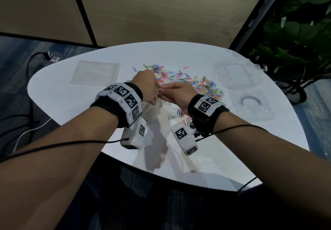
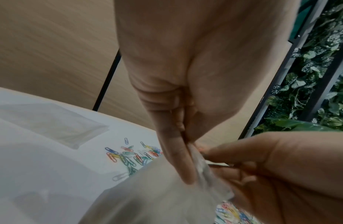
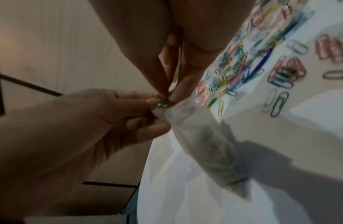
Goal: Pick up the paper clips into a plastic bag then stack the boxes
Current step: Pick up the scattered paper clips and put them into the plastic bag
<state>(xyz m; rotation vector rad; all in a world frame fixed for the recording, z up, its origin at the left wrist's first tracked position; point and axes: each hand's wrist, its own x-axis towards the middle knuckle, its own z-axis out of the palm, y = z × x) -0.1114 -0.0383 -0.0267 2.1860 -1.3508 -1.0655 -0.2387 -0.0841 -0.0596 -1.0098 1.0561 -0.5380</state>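
Observation:
Both hands meet above the middle of the white table [image 1: 71, 107]. My left hand [image 1: 147, 88] pinches the top edge of a thin clear plastic bag [image 1: 152, 110], which hangs below it. In the left wrist view the thumb and forefinger [image 2: 178, 159] squeeze the bag [image 2: 157, 197] rim. My right hand [image 1: 176, 93] pinches a green paper clip [image 3: 162, 104] at the bag [image 3: 205, 144] mouth, fingertips touching the left hand's. Many coloured paper clips [image 1: 189, 81] lie scattered beyond the hands, and a few more paper clips [image 1: 176, 114] lie under the right wrist.
Two clear plastic boxes stand at the table's right: one box [image 1: 236, 76] farther back, another box [image 1: 250, 104] nearer. A flat pile of spare bags [image 1: 95, 73] lies at the back left. Leafy plants [image 1: 295, 32] stand off the right edge, cables [image 1: 28, 127] on the floor at left.

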